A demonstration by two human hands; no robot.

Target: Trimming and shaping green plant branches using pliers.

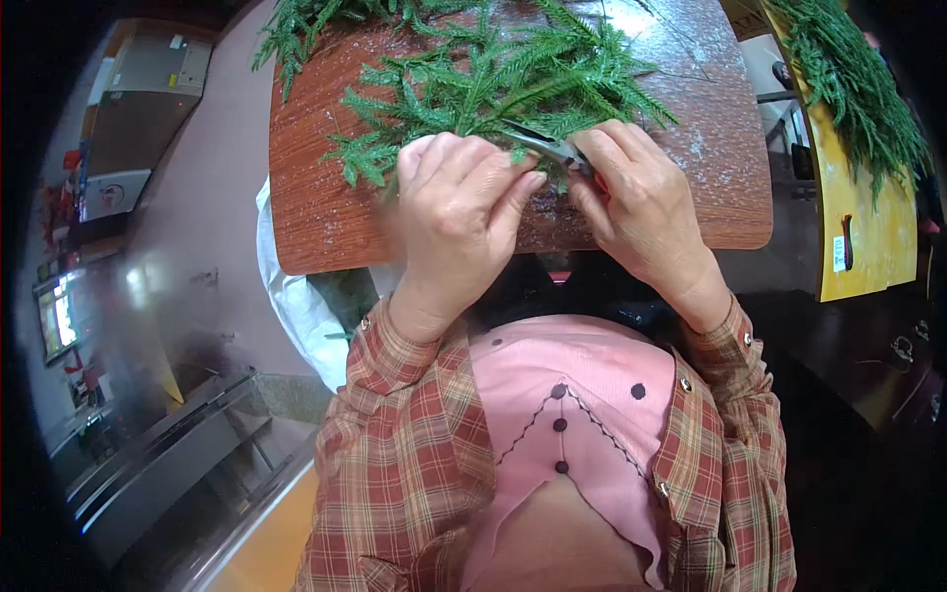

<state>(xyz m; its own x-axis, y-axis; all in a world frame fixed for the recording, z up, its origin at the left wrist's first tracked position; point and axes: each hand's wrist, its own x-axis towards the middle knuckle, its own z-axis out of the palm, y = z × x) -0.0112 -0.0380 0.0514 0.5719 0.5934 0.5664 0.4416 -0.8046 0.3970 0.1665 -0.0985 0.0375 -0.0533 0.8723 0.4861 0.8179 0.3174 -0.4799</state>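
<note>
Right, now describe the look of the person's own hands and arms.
The left hand and right hand are bare, without gloves. Long plaid sleeves, brownish red crossed with cream lines, run down to cuffs with small shiny buttons.

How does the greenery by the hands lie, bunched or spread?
Spread: the greenery fans over the brown table, tips pointing several ways. Whether its near stems are bound, I cannot tell; the left hand hides some.
</note>
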